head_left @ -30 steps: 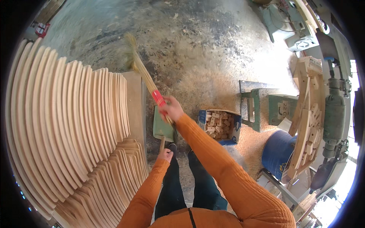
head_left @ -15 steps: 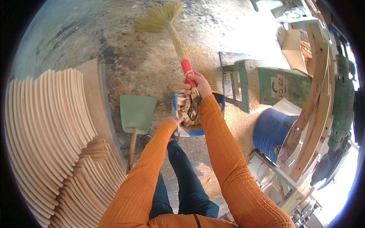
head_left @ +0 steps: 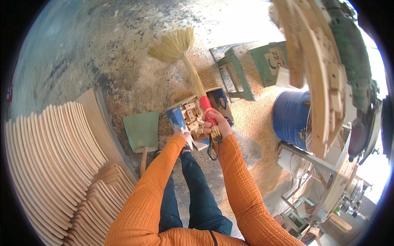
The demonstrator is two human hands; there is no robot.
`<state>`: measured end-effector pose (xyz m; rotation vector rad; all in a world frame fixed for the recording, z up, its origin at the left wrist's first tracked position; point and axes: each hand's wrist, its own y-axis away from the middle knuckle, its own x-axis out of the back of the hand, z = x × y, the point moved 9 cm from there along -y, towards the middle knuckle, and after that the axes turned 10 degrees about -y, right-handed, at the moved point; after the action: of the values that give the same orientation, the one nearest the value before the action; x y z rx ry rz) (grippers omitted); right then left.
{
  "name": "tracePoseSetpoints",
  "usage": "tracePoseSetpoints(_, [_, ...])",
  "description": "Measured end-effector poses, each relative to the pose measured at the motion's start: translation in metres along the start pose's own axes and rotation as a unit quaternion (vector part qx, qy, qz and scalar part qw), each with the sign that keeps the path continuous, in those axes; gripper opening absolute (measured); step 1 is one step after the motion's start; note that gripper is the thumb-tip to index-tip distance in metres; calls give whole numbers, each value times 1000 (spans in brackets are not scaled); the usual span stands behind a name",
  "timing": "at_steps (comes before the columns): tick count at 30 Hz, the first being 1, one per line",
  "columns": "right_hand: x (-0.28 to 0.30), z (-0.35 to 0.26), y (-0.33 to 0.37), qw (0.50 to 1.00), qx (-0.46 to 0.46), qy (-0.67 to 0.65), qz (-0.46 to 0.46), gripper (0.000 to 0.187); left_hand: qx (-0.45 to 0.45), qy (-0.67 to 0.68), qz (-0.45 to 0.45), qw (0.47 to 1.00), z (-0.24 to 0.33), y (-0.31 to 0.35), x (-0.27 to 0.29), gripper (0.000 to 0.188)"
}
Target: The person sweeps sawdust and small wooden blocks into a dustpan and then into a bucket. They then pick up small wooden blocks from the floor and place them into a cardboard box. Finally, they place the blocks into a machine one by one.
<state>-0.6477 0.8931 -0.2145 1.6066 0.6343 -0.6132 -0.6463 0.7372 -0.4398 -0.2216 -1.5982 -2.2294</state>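
My right hand (head_left: 220, 124) is closed round the red-wrapped handle of a straw broom (head_left: 191, 74). The broom's fan-shaped bristles point up and away to the left, and a dark cord loop hangs from its handle end. Beneath the handle stands an open blue-and-white cardboard box (head_left: 176, 118), with several small wooden blocks (head_left: 190, 114) with drilled holes inside. At the box's near left edge my left hand (head_left: 184, 135) grips the cardboard, its fingers partly hidden. A green dustpan (head_left: 141, 130) with a wooden handle lies on the floor to the left.
Long curved wooden slats (head_left: 51, 160) stand stacked at the left on a board. To the right are a green metal machine base (head_left: 246, 74), a blue drum (head_left: 290, 119) and curved wooden pieces (head_left: 314, 69) close by. Sawdust (head_left: 262, 147) covers the floor beside the box.
The broom and my right hand have come lower and nearer. The box now sits turned at an angle with my left hand at its edge. The view has shifted too.
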Motion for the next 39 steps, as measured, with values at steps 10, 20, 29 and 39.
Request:
tracePoseSetpoints(10, [117, 19, 224, 982, 86, -14, 167, 20, 68, 128, -71, 987, -34, 130, 16, 27])
tracePoseSetpoints(20, [147, 65, 513, 896, 111, 52, 426, 45, 31, 12, -19, 999, -127, 229, 49, 38])
tracePoseSetpoints(29, [41, 52, 417, 987, 9, 31, 156, 53, -15, -60, -52, 997, -136, 292, 35, 41])
tracePoseSetpoints(39, [-32, 126, 82, 986, -60, 153, 17, 22, -20, -89, -59, 994, -138, 317, 26, 46])
